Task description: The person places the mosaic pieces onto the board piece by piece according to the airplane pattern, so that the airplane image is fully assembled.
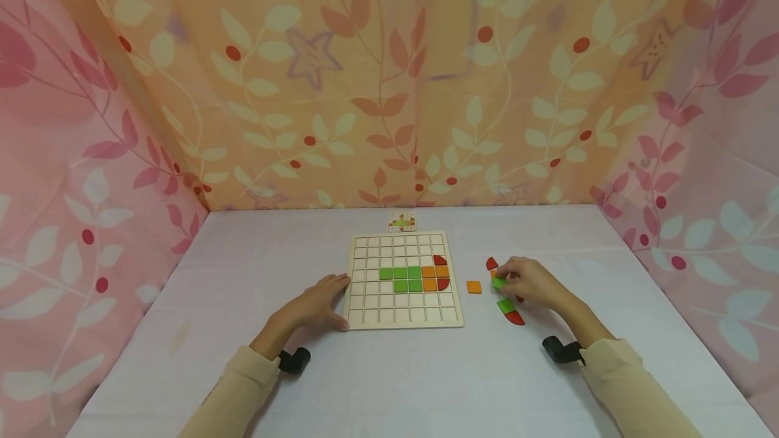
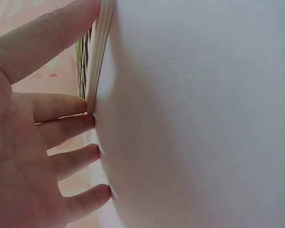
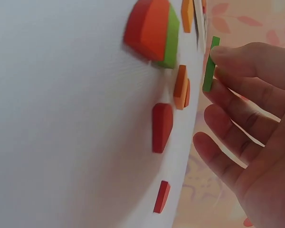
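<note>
A wooden grid board (image 1: 365,306) lies flat on the table, with green, orange and red pieces set in its cells. Against the board's left edge rest the thumb and fingertips of my left hand (image 1: 318,301), its fingers spread and fairly straight. To the right of the board, my right hand (image 1: 531,281) pinches a green square tile (image 3: 211,64) between thumb and fingers, held above the table. Beneath and around that hand lie loose pieces: an orange square (image 1: 474,287), a green square (image 1: 506,305), a red rounded piece (image 1: 514,318) and another red one (image 1: 491,263). The hand partly hides others.
A small pattern card (image 1: 402,222) lies just beyond the board's far edge. White cloth (image 1: 389,384) covers the table. Floral curtains (image 1: 389,120) close off the back and both sides.
</note>
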{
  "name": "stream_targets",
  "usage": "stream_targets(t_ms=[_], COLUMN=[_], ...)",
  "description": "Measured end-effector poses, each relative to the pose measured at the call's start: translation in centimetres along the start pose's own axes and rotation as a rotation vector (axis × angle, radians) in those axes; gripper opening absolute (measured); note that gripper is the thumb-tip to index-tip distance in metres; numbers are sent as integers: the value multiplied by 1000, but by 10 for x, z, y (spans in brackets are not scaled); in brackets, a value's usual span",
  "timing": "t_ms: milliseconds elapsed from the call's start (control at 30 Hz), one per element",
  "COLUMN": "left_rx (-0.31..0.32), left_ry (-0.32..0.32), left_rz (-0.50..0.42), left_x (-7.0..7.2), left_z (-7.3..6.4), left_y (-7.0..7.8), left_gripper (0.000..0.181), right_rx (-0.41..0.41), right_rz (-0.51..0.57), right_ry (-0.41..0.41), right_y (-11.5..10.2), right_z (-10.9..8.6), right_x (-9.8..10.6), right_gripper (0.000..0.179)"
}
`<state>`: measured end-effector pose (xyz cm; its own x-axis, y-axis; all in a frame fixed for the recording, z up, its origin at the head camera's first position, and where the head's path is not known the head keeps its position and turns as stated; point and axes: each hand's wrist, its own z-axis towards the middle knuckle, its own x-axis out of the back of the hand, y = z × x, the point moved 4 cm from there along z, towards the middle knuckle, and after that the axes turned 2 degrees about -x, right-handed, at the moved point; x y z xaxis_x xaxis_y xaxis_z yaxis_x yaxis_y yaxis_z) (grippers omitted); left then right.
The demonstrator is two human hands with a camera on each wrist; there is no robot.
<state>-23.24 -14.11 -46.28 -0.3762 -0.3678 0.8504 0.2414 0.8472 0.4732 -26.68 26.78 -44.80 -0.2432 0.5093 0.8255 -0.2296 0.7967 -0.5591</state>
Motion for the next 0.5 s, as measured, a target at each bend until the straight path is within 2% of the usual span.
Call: stream_targets(t_ms=[133, 500], left_rx=[-7, 7], left_ry=[4, -1], left_rz=[-3, -3], left_x=[1, -1], left_z=[0, 0], left_y=[1, 0], left_gripper=[95, 95], right_rx=[5, 87], right_rz=[5, -22], right_ry=[2, 32], right_y=[-5, -22], right_z=[3, 15], right_x=[0, -2], right_gripper=[26, 23])
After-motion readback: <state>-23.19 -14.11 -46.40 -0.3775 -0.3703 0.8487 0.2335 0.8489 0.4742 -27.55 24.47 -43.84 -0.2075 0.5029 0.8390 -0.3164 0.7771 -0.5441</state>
